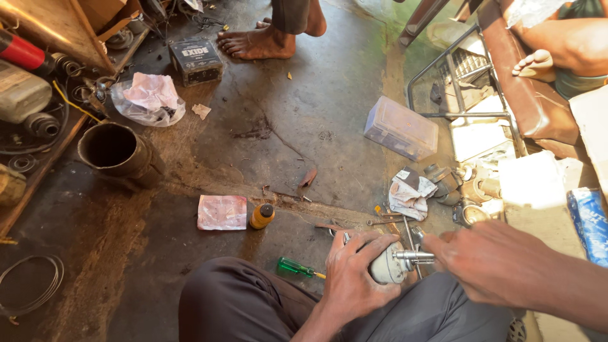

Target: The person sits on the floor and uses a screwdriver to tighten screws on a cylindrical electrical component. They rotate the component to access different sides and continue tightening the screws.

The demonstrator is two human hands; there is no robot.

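Low on the concrete floor, over the seated person's knees, the left hand wraps its fingers around a grey metal motor part, hiding most of it. Beside it, the right hand meets the part's shaft; its finger spread cannot be told. Nearby lie a clear plastic box, a crumpled rag, a green screwdriver and a small orange bottle.

Floor: stained, cracked concrete.
Far left: wooden shelf.
Far right: metal-framed bench.
Light: sunlit patches.
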